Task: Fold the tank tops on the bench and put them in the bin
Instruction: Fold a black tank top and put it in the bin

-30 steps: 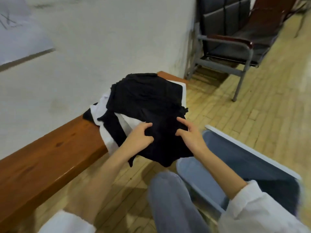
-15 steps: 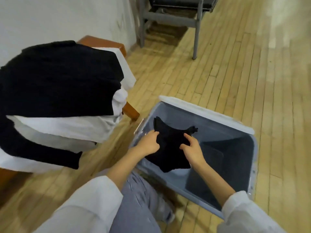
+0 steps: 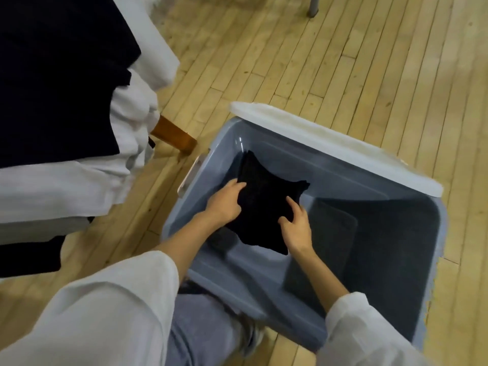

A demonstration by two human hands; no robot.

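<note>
A folded black tank top (image 3: 264,204) is inside the grey-blue bin (image 3: 219,133) on the floor, low over its bottom. My left hand (image 3: 224,204) grips its left edge and my right hand (image 3: 297,228) grips its right edge, fingers curled on the cloth. A dark grey folded garment (image 3: 330,241) lies in the bin to the right of it. On the bench (image 3: 174,133) at the left lies a pile of black (image 3: 58,83) and white tank tops (image 3: 52,191), which hang over its edge.
The bin's white lid (image 3: 343,149) leans along its far side. A grey chair leg (image 3: 314,6) stands on the wooden floor at the top. My knee in grey trousers (image 3: 203,328) is close against the bin's near wall.
Both hands carried the folded black tank top off the bench pile, over to the right and down into the bin. My view swung from the bench to the bin.
</note>
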